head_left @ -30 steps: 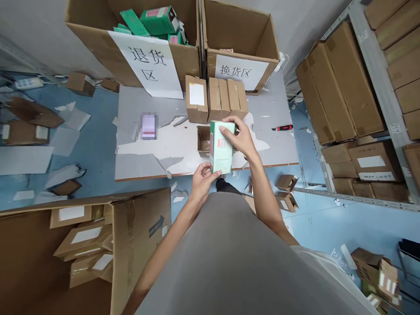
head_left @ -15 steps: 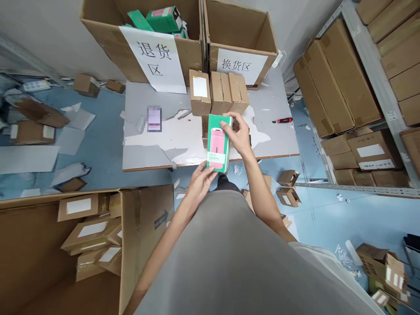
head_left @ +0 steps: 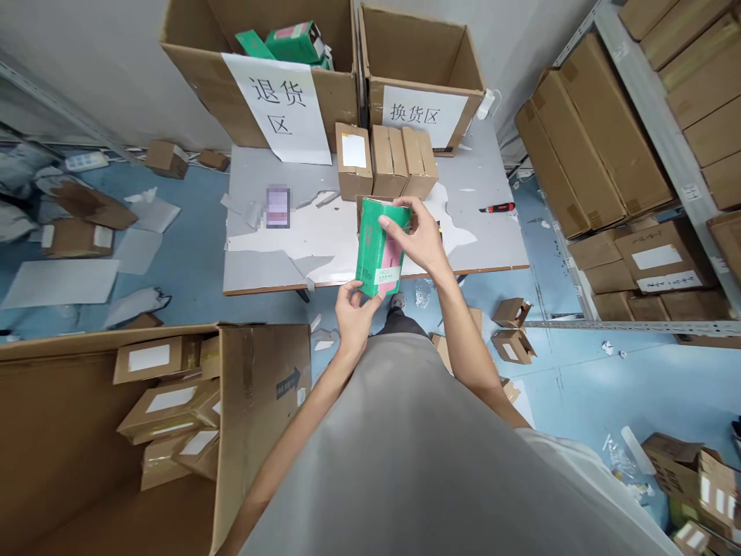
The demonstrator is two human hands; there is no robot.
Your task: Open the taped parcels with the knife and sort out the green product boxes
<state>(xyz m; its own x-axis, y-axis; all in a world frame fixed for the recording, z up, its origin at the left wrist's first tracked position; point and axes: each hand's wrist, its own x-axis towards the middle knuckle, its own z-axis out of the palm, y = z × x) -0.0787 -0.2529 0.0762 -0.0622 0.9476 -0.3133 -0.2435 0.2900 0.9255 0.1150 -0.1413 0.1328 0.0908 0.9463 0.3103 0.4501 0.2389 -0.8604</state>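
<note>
A green product box [head_left: 373, 251] with a pink picture on its front is held between my two hands, over the front edge of the table. My left hand [head_left: 354, 313] grips its lower end, thumb and fingers at the bottom corners. Around the upper right edge is my right hand [head_left: 421, 238], its thumb lying on the face. The box is turned so that a plain green side shows beside the printed front. Behind it, a small open brown carton is mostly hidden. Small brown cartons [head_left: 389, 162] stand in a row just beyond.
A large carton [head_left: 197, 77] with green boxes inside and another large carton [head_left: 425, 77] stand at the table's back. A red utility knife [head_left: 498, 208] lies right, a phone [head_left: 278, 207] left. A big carton [head_left: 263, 386] of parcels is at lower left; shelving [head_left: 648, 154] stands right.
The green box has been turned in my hands, bringing its plain green side into view on the left. My left hand has shifted slightly at the lower end. The camera view has moved a little.
</note>
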